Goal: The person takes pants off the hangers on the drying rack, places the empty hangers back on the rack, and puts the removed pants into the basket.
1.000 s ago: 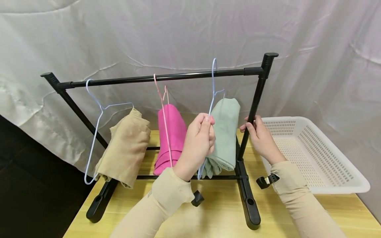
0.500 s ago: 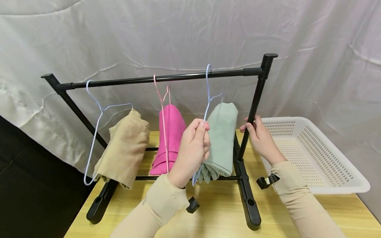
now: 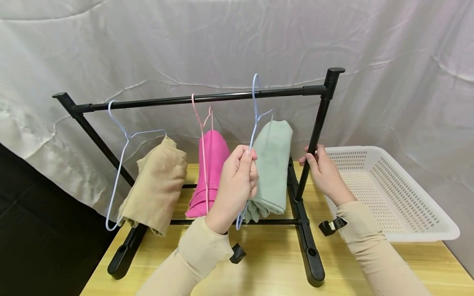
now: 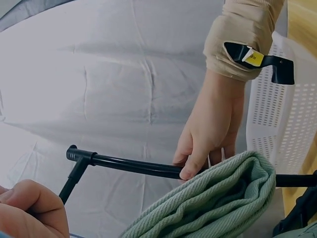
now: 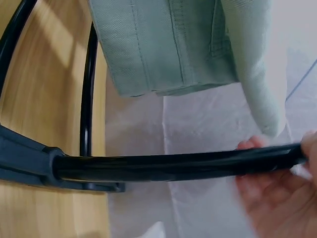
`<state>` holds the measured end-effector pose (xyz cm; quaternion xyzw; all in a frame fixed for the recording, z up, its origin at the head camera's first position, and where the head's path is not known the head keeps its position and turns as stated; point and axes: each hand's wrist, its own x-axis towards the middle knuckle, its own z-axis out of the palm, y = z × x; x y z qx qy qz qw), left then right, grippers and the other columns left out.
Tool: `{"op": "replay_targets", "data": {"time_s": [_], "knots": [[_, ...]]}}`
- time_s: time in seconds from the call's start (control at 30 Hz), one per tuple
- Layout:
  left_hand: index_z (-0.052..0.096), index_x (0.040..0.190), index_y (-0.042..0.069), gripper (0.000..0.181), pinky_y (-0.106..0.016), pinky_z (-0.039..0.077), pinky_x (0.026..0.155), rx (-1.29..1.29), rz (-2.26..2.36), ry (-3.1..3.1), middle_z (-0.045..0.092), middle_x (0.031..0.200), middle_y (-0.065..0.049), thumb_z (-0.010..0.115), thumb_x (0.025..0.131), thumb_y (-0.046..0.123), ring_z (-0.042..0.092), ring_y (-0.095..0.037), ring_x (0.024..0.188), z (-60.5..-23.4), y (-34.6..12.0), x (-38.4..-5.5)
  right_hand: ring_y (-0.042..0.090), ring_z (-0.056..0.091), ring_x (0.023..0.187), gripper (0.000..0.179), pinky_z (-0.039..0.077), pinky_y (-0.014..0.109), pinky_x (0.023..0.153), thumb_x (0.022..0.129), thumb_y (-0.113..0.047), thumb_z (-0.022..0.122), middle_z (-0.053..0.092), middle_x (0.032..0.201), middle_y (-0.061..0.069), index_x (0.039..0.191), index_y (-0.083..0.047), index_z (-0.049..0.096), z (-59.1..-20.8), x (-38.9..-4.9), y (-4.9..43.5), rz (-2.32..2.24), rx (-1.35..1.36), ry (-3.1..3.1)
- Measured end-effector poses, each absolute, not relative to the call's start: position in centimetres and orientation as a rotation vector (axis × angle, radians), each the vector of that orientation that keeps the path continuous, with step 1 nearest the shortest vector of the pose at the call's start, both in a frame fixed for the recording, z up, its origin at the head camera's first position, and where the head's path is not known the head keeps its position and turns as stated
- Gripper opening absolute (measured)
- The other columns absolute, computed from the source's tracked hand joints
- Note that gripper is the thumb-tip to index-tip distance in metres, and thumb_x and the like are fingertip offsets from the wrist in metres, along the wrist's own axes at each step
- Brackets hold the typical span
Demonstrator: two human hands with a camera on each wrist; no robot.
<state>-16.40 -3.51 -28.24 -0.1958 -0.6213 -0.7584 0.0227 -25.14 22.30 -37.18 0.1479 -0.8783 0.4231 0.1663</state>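
My left hand [image 3: 237, 176] grips the near side of a light blue hanger [image 3: 255, 111]. Its hook arches over the rack's top bar [image 3: 222, 97], with the hook's top standing above the bar. A folded pale green garment [image 3: 272, 164] hangs over the hanger; in the right wrist view the garment [image 5: 153, 49] shows stitched seams. My right hand [image 3: 327, 174] holds the black right post [image 3: 321, 119] of the rack, thumb in front and fingers behind. To the left, a pink hanger [image 3: 203, 152] carries a folded magenta garment [image 3: 214, 164].
A second blue hanger [image 3: 120, 164] with a folded tan garment [image 3: 157, 185] hangs at the bar's left end. A white perforated basket [image 3: 418, 197] stands right of the rack on the wooden table [image 3: 274, 263]. A pale curtain [image 3: 222, 41] hangs behind.
My left hand has moved left along the bar with the blue hanger and green garment, dipping a little and then rising. My right hand stays on the post.
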Motion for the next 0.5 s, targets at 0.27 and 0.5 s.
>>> {"op": "replay_targets", "data": {"time_s": [0.27, 0.5], "knots": [[0.044, 0.106, 0.007, 0.024, -0.023, 0.020, 0.040, -0.612, -2.336, -1.941, 0.023, 0.059, 0.004, 0.033, 0.119, 0.023, 0.019, -0.010, 0.046, -28.6, -4.0, -15.9, 0.056, 0.068, 0.111, 0.053, 0.054, 0.066, 0.088, 0.120, -0.032, 0.025, 0.069, 0.122, 0.038, 0.131, 0.011, 0.052, -36.2, -24.4, 21.7, 1.004, 0.313, -2.671], [0.044, 0.104, 0.010, 0.024, -0.023, 0.020, 0.040, -0.609, -2.338, -1.929, 0.022, 0.059, 0.003, 0.033, 0.119, 0.024, 0.018, -0.010, 0.045, -29.1, -4.2, -15.1, 0.045, 0.070, 0.089, 0.068, 0.058, 0.056, 0.079, 0.120, -0.037, 0.022, 0.068, 0.106, 0.039, 0.135, 0.020, 0.054, -37.0, -23.5, 22.3, 0.932, 0.314, -2.906]]}}
